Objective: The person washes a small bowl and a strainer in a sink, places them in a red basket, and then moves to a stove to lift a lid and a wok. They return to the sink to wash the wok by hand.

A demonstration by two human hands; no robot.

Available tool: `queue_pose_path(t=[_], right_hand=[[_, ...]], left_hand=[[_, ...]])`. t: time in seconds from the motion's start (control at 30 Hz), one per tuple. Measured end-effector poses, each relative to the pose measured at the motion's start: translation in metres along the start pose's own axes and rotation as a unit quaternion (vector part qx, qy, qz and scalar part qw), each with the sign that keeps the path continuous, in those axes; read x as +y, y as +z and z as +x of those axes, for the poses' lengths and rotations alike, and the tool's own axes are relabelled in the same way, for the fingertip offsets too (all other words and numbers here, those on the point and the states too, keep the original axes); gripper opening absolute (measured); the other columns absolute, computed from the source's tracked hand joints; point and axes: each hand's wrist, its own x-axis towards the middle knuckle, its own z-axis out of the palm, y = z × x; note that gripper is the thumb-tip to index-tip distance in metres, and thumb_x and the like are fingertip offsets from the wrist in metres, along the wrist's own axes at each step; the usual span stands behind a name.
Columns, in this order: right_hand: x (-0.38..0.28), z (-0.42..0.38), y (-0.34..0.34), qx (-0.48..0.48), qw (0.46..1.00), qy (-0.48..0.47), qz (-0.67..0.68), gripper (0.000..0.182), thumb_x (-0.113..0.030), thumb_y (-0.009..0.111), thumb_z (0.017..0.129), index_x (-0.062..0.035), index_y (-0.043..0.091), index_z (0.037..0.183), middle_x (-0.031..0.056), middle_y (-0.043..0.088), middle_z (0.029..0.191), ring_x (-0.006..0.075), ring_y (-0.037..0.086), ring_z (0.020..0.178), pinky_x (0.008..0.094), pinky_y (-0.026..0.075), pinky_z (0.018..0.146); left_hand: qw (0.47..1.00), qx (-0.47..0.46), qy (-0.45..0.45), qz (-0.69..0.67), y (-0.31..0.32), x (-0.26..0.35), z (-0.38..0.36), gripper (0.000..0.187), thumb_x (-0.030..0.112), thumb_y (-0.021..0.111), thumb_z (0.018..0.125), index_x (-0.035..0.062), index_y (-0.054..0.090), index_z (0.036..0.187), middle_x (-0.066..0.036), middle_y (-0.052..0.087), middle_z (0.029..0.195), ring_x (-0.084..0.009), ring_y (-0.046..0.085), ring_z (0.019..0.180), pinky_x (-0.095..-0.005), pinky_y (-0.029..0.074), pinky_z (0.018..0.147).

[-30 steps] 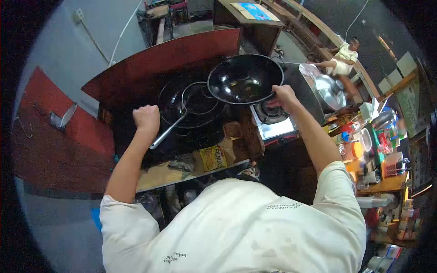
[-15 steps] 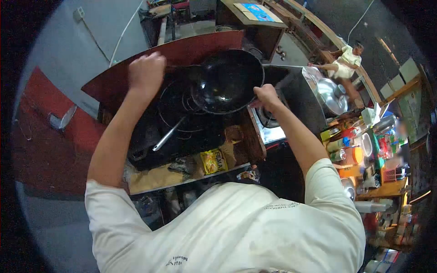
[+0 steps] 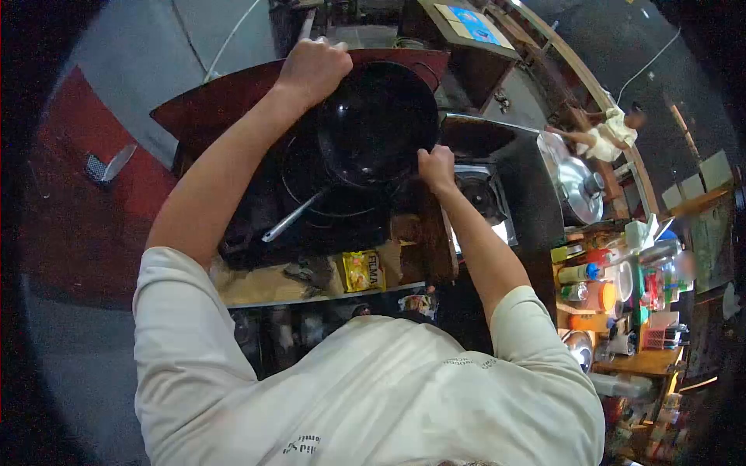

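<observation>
The black wok [image 3: 378, 124] is held up over the dark left side of the bench [image 3: 256, 283], tilted so its hollow faces the camera. The right hand [image 3: 436, 165] is clenched around the wok's near right rim. The left hand [image 3: 313, 68] is closed in a fist at the wok's far left edge, against the red board [image 3: 225, 97] behind the cooker; whether it grips a handle there cannot be told.

A second ago the wok sat further right, above the gas burner [image 3: 483, 196], with the left hand low by the long metal handle [image 3: 294, 217] of the strainer lying in the larger black pan [image 3: 326, 198]. Half a second ago that hand had risen to the red board and the wok had begun to swing left. Now the wok covers most of the large pan, the burner is uncovered, and the left hand is at the wok's rim.

On the near edge of the bench lies a yellow packet [image 3: 361, 269]. To the right stand a steel lid [image 3: 579, 186] and a cluttered shelf of bottles [image 3: 590, 273]. Far right, another person [image 3: 610, 132] sits on a ledge.
</observation>
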Motion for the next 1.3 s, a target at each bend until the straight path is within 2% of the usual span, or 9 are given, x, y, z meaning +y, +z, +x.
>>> queue_pose_path(t=[0.17,0.27,0.4,0.77,0.93,1.0,1.13,1.2,1.3], right_hand=[[0.000,0.006,0.030,0.021,0.999,-0.024,0.012,0.031,-0.023,0.057,0.079,0.0080,0.063,0.075,0.0346,0.062,0.082,0.0502,0.062,0.080,0.0505,0.052,0.078],[-0.018,-0.005,0.018,0.010,0.988,-0.126,-0.088,0.027,-0.018,0.057,0.079,0.0069,0.065,0.084,0.0323,0.064,0.083,0.0484,0.062,0.078,0.0497,0.052,0.075],[-0.037,-0.012,0.023,0.095,0.974,0.042,0.202,0.027,-0.014,0.056,0.082,-0.0002,0.065,0.103,0.0272,0.065,0.084,0.0454,0.063,0.078,0.0502,0.049,0.069],[-0.035,-0.004,0.070,0.147,0.939,0.059,0.306,0.027,-0.012,0.054,0.087,-0.0003,0.063,0.110,0.0209,0.069,0.089,0.0347,0.067,0.077,0.0396,0.051,0.067],[-0.027,-0.004,0.072,0.121,0.934,0.077,0.327,0.023,-0.008,0.053,0.090,0.0021,0.063,0.108,0.0124,0.071,0.094,0.0205,0.065,0.077,0.0326,0.050,0.070],[-0.029,-0.004,0.093,0.138,0.859,0.080,0.486,0.022,-0.009,0.053,0.090,0.0024,0.064,0.105,0.0133,0.070,0.088,0.0198,0.063,0.072,0.0329,0.049,0.068],[0.000,0.005,0.113,0.164,0.982,0.043,0.083,0.019,-0.009,0.054,0.091,0.0031,0.065,0.100,0.0101,0.070,0.083,0.0169,0.061,0.071,0.0320,0.049,0.067],[-0.014,0.001,0.107,0.138,0.915,0.115,0.360,0.016,-0.008,0.055,0.090,0.0037,0.065,0.097,0.0060,0.069,0.079,0.0166,0.060,0.069,0.0320,0.048,0.067],[-0.038,0.004,0.077,0.138,0.895,0.114,0.409,0.020,-0.007,0.056,0.092,0.0043,0.065,0.106,0.0040,0.069,0.085,0.0108,0.059,0.079,0.0279,0.048,0.073]], left_hand=[[0.995,-0.060,0.079,-0.008,0.011,0.007,-0.016,0.011,0.012,0.060,0.081,0.0086,0.069,0.078,-0.007,0.066,0.082,-0.0240,0.070,0.081,-0.0379,0.057,0.065],[0.994,-0.090,-0.056,-0.001,-0.002,-0.013,-0.012,0.011,0.012,0.060,0.081,0.0088,0.070,0.082,-0.008,0.067,0.086,-0.0252,0.070,0.083,-0.0397,0.057,0.067],[0.981,-0.188,-0.055,-0.001,0.005,0.010,-0.033,0.013,0.011,0.058,0.082,0.0067,0.070,0.083,-0.009,0.067,0.089,-0.0273,0.070,0.086,-0.0410,0.058,0.070],[0.982,-0.172,-0.060,-0.041,-0.004,0.004,-0.036,0.017,0.016,0.055,0.083,0.0070,0.068,0.077,-0.011,0.067,0.087,-0.0299,0.070,0.081,-0.0439,0.056,0.066],[0.995,0.000,-0.094,0.043,-0.033,-0.008,-0.020,0.014,0.015,0.056,0.081,0.0072,0.066,0.074,-0.010,0.064,0.082,-0.0278,0.067,0.076,-0.0413,0.054,0.062],[0.998,0.000,-0.034,0.062,-0.025,0.007,-0.028,0.010,0.013,0.059,0.078,0.0083,0.066,0.074,-0.008,0.063,0.081,-0.0255,0.065,0.076,-0.0390,0.053,0.061],[0.998,-0.050,-0.047,-0.009,-0.014,0.010,-0.033,0.011,0.013,0.058,0.080,0.0079,0.066,0.076,-0.008,0.063,0.085,-0.0267,0.066,0.078,-0.0396,0.053,0.062],[0.991,-0.015,-0.126,0.033,-0.031,-0.008,-0.025,0.015,0.015,0.056,0.082,0.0070,0.067,0.075,-0.011,0.063,0.085,-0.0278,0.067,0.079,-0.0413,0.053,0.063],[0.995,-0.044,-0.079,0.034,-0.027,-0.001,-0.027,0.012,0.013,0.059,0.079,0.0076,0.067,0.072,-0.010,0.063,0.082,-0.0272,0.066,0.078,-0.0418,0.053,0.065]])
